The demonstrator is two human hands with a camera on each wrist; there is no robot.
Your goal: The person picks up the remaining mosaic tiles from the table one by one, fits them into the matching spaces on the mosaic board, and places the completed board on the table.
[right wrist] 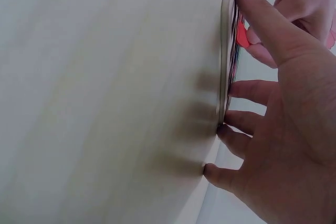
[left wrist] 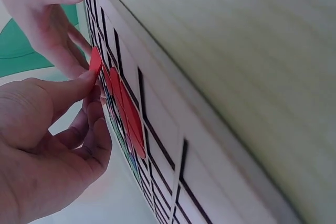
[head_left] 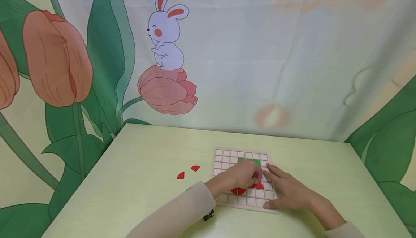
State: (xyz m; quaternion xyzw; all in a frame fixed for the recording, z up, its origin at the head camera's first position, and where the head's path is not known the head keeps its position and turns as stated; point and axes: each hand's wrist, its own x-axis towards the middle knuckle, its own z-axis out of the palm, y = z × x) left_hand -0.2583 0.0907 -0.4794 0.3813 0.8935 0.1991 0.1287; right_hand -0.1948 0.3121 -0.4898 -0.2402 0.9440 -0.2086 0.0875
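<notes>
A square wooden grid board (head_left: 218, 164) lies on the table. Over its middle, my left hand (head_left: 246, 174) pinches a flat red piece (left wrist: 95, 61) between thumb and fingertips, close to the board's surface. More red pieces (head_left: 238, 191) fill squares beside and below that hand, forming a rounded patch. Green pieces (head_left: 256, 162) show past the knuckles, partly covered by the hand. My right hand (head_left: 290, 191) rests along the board's right side with fingers spread, its thumb by the near right corner and its fingertips against the rim.
Two loose red quarter-round pieces, a nearer one (head_left: 180, 175) and a farther one (head_left: 195, 168), lie on the table (head_left: 146, 151) left of the board. Behind the table's far edge hangs a curtain (head_left: 227, 68) printed with tulips and a rabbit.
</notes>
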